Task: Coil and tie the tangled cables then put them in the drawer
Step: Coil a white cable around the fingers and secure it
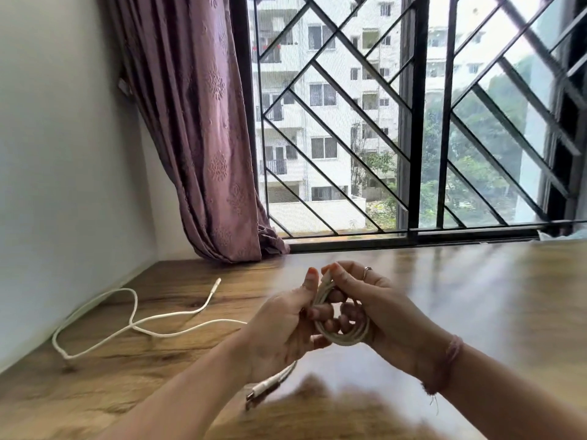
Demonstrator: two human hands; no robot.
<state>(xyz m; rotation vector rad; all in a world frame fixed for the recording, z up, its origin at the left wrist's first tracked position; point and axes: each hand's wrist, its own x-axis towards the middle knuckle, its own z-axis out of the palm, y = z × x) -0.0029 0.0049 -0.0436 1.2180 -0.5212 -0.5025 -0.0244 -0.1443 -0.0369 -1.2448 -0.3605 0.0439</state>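
White coiled cable (pixel 344 336) between both hands' fingers (pixel 333 274)

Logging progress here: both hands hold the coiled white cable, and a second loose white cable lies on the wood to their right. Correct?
Not quite. The head view shows the loose white cable lying to their left, near the wall. Both hands, left hand and right hand, do hold the coiled white cable.

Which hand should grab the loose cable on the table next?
Left. The loose cable lies on the table to the left hand's side, while the right hand grips the coil and could probably hold it alone.
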